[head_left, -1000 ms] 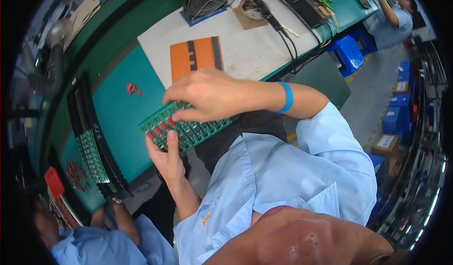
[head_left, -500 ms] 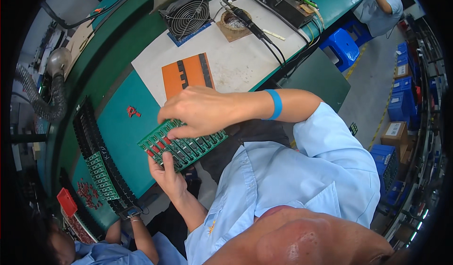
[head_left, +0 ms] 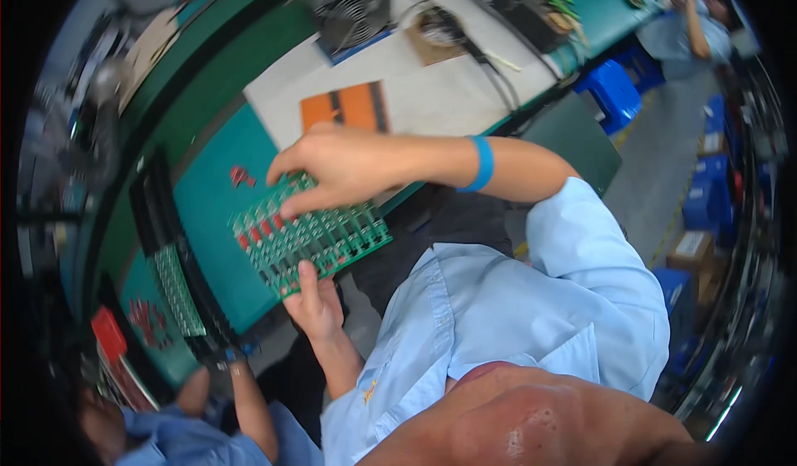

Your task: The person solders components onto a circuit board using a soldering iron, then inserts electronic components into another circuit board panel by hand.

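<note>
A green circuit board panel [head_left: 320,248], with rows of small parts, is held tilted in front of me. My left hand [head_left: 315,304] grips its near edge, thumb on top and fingers underneath. Over the far edge, my right hand [head_left: 336,165] curls its fingers, its thumb lying on the board beside a row of red components [head_left: 255,234]. The right palm covers part of the board, and whether a small part is pinched under it is hidden. Several loose red components [head_left: 241,175] lie on the green mat [head_left: 203,204] just beyond.
An orange sheet [head_left: 357,105] lies on white paper [head_left: 432,92], near a fan [head_left: 357,17] and a soldering iron [head_left: 465,38]. At left, a black conveyor track [head_left: 158,208] carries another green board [head_left: 177,287]. A co-worker's arms [head_left: 253,408] reach in there. A blue stool [head_left: 610,88] stands at right.
The board has turned to show more of its face and shifted slightly left. My left thumb now sits lower on its near edge. The surroundings have shifted and blurred as the view moves.
</note>
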